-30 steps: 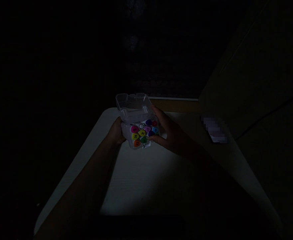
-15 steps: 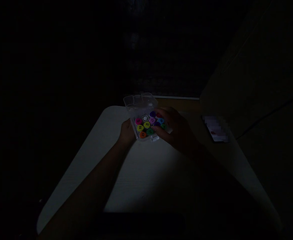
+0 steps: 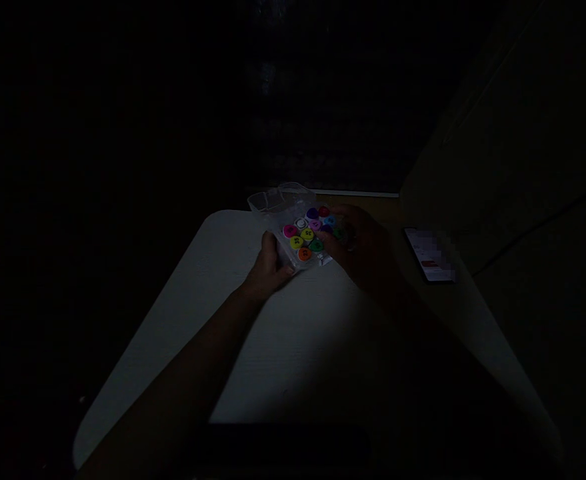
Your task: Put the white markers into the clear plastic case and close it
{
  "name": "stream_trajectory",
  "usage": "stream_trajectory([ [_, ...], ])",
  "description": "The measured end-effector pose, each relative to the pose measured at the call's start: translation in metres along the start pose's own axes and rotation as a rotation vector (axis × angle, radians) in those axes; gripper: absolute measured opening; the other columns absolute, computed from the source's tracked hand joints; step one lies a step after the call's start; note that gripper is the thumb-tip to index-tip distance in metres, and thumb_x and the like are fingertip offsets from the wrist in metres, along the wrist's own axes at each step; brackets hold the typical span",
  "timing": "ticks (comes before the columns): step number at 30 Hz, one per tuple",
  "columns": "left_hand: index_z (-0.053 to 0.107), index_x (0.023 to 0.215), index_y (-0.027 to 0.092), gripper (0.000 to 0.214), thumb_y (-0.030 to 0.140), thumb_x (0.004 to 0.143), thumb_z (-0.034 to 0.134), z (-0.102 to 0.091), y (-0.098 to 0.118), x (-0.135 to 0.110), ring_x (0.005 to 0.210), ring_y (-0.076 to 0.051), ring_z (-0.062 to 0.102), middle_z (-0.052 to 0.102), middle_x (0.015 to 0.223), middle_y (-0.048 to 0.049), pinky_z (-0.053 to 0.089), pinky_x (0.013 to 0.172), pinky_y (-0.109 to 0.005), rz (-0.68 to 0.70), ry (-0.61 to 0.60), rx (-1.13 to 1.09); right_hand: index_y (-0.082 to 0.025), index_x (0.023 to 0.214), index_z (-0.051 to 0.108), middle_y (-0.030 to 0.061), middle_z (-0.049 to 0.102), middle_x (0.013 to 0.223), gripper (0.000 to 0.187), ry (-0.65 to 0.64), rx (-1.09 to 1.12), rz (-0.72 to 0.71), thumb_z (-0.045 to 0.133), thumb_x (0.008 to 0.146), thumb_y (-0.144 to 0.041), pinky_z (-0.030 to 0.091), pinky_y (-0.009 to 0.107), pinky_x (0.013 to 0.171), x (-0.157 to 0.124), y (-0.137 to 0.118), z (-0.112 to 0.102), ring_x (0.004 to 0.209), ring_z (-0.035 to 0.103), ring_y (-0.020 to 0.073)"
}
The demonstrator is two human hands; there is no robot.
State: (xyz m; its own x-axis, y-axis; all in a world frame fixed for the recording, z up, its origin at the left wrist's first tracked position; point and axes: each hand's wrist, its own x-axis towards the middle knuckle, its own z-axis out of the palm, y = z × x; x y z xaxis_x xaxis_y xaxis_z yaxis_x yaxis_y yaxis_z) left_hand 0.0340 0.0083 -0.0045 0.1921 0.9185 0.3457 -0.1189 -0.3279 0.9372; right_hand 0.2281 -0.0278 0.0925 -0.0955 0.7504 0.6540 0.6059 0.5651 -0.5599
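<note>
A clear plastic case with its lid swung up is held tilted over the table. Several markers stand packed in it, their round numbered caps facing me: pink, yellow, orange, green, purple, blue and red. My left hand grips the near left side of the case, thumb along its lower edge. Around the right side curls my right hand, its thumb by the green cap and its fingers behind the far right caps. Darkness hides where the right fingertips press.
The pale table lies below, with rounded corners. A phone with a lit screen rests on its right side. Beyond it a dark cable runs off right. Surroundings are very dark.
The caps have shifted right and slightly up, and the case has turned with them. My left hand has moved right, its thumb now showing on the near edge.
</note>
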Motion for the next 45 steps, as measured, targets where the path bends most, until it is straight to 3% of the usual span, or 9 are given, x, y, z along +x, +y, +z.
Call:
stream_trajectory([
  [3, 0.042, 0.129, 0.019, 0.095, 0.036, 0.049, 0.088, 0.004, 0.010, -0.001, 0.134, -0.033, 0.040, 0.044, 0.141, -0.0161, 0.031, 0.112, -0.043, 0.112, -0.080, 0.207, -0.020, 0.106, 0.058, 0.0062, 0.069, 0.097, 0.035, 0.009, 0.012, 0.060, 0.065, 0.079, -0.040, 0.053, 0.034, 0.076, 0.001, -0.002, -0.002, 0.083, 0.064, 0.0192],
  [8, 0.056, 0.114, 0.014, 0.062, 0.031, 0.060, 0.082, 0.014, 0.020, 0.003, 0.120, -0.032, 0.055, 0.060, 0.125, -0.0150, 0.039, 0.107, -0.044, 0.001, -0.128, 0.336, -0.021, 0.118, 0.052, 0.0001, 0.065, 0.077, 0.048, -0.024, -0.033, 0.131, 0.063, 0.079, -0.049, 0.048, 0.029, 0.059, 0.000, -0.005, -0.009, 0.064, 0.060, 0.0162],
  [11, 0.059, 0.108, 0.016, 0.058, 0.030, 0.058, 0.083, 0.014, 0.019, 0.003, 0.110, -0.031, 0.061, 0.066, 0.115, -0.0119, 0.046, 0.100, -0.043, -0.052, -0.118, 0.364, -0.022, 0.123, 0.050, -0.0033, 0.059, 0.065, 0.054, -0.046, -0.065, 0.156, 0.059, 0.081, -0.054, 0.047, 0.029, 0.056, 0.000, -0.003, -0.011, 0.056, 0.056, 0.0155],
  [15, 0.060, 0.109, 0.017, 0.063, 0.030, 0.054, 0.086, 0.010, 0.014, 0.002, 0.105, -0.032, 0.064, 0.068, 0.109, -0.0095, 0.049, 0.097, -0.043, -0.058, -0.067, 0.360, -0.019, 0.120, 0.054, 0.0073, 0.065, 0.095, 0.053, -0.026, -0.031, 0.110, 0.058, 0.082, -0.057, 0.052, 0.038, 0.077, 0.001, 0.005, -0.008, 0.083, 0.062, 0.0209],
  [17, 0.060, 0.110, 0.017, 0.062, 0.030, 0.054, 0.085, 0.010, 0.012, 0.001, 0.103, -0.031, 0.065, 0.068, 0.110, -0.0102, 0.050, 0.096, -0.043, -0.060, -0.102, 0.338, -0.018, 0.123, 0.052, 0.0116, 0.063, 0.110, 0.056, -0.035, 0.010, 0.088, 0.058, 0.082, -0.056, 0.051, 0.043, 0.088, 0.001, 0.011, -0.005, 0.098, 0.061, 0.0244],
  [22, 0.058, 0.114, 0.017, 0.064, 0.030, 0.057, 0.084, 0.011, 0.010, 0.001, 0.108, -0.031, 0.064, 0.068, 0.114, -0.0120, 0.051, 0.097, -0.046, -0.117, -0.174, 0.196, -0.024, 0.134, 0.043, 0.0115, 0.056, 0.132, 0.067, -0.060, 0.112, 0.099, 0.063, 0.078, -0.056, 0.046, 0.049, 0.099, -0.001, 0.018, -0.003, 0.117, 0.056, 0.0280],
  [29, 0.062, 0.106, 0.015, 0.060, 0.022, 0.051, 0.087, 0.013, 0.012, 0.001, 0.110, -0.033, 0.063, 0.068, 0.116, -0.0135, 0.050, 0.098, -0.047, -0.204, -0.166, 0.060, -0.023, 0.139, 0.037, 0.0100, 0.060, 0.127, 0.070, -0.146, 0.172, 0.122, 0.060, 0.080, -0.054, 0.051, 0.047, 0.095, 0.000, 0.019, -0.004, 0.111, 0.061, 0.0267],
  [37, 0.063, 0.104, 0.015, 0.059, 0.024, 0.051, 0.087, 0.013, 0.014, 0.001, 0.112, -0.034, 0.062, 0.069, 0.112, -0.0125, 0.048, 0.100, -0.048, -0.191, -0.177, 0.086, -0.023, 0.140, 0.033, 0.0116, 0.047, 0.142, 0.070, -0.156, 0.215, 0.066, 0.059, 0.082, -0.052, 0.045, 0.049, 0.104, 0.000, 0.024, 0.001, 0.130, 0.048, 0.0276],
  [45, 0.063, 0.105, 0.015, 0.058, 0.023, 0.052, 0.087, 0.012, 0.010, 0.002, 0.111, -0.034, 0.062, 0.069, 0.113, -0.0129, 0.048, 0.100, -0.049, -0.181, -0.177, 0.084, -0.027, 0.144, 0.026, 0.0105, 0.042, 0.146, 0.079, -0.154, 0.298, 0.007, 0.062, 0.080, -0.054, 0.046, 0.046, 0.104, 0.000, 0.027, 0.001, 0.130, 0.048, 0.0269],
])
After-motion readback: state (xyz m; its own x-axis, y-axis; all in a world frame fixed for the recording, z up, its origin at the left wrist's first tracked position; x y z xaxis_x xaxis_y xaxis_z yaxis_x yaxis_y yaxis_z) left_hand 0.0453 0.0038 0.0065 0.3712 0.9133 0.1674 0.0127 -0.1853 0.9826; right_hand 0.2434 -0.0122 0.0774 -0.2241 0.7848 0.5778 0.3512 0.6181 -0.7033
